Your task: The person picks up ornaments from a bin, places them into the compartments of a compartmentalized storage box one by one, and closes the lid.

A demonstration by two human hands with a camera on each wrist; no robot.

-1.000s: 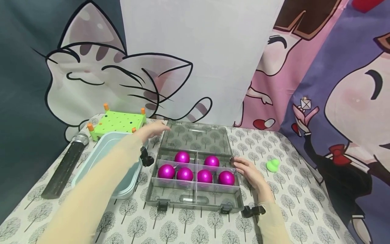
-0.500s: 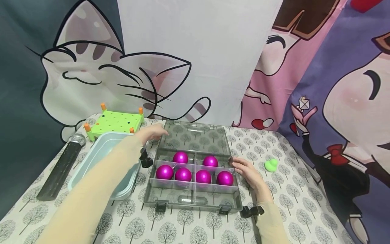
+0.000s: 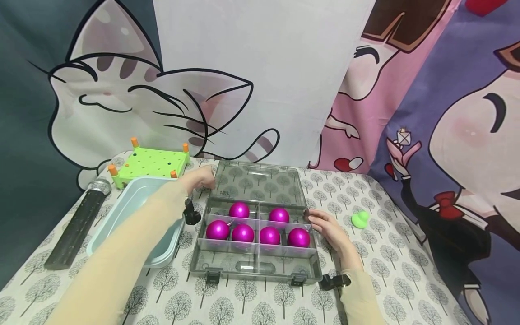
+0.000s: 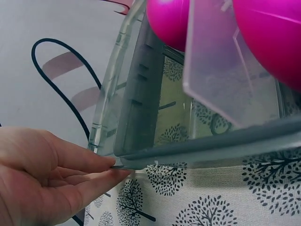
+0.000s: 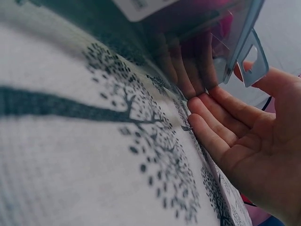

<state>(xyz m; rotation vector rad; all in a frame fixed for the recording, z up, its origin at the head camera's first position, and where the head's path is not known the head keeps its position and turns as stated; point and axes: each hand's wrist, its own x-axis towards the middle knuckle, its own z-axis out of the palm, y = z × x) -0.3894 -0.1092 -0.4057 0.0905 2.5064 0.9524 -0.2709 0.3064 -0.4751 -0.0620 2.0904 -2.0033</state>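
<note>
A clear grey compartment box (image 3: 256, 270) lies opened out, with its lid (image 3: 260, 183) folded back flat behind it. Several shiny magenta balls (image 3: 242, 233) sit in its back and middle compartments, split by clear dividers. My left hand (image 3: 199, 177) is at the lid's left edge; thumb and finger pinch a thin edge by the corner in the left wrist view. My right hand (image 3: 331, 230) rests at the box's right side. In the right wrist view its fairly straight fingertips touch the side wall, and the thumb lies behind a clear hanging tab (image 5: 254, 61).
Left of the box stands a pale blue tray (image 3: 162, 261), partly under my left forearm. Beyond it is a green pegged board (image 3: 152, 163) with orange legs. A black microphone (image 3: 77, 228) lies far left, a small green duck (image 3: 360, 220) right. A printed cloth hangs behind.
My left hand has drawn back along the lid's left edge, its fingers curling in from a more stretched reach. The right hand stays at the box's side. The head view has shifted slightly.
</note>
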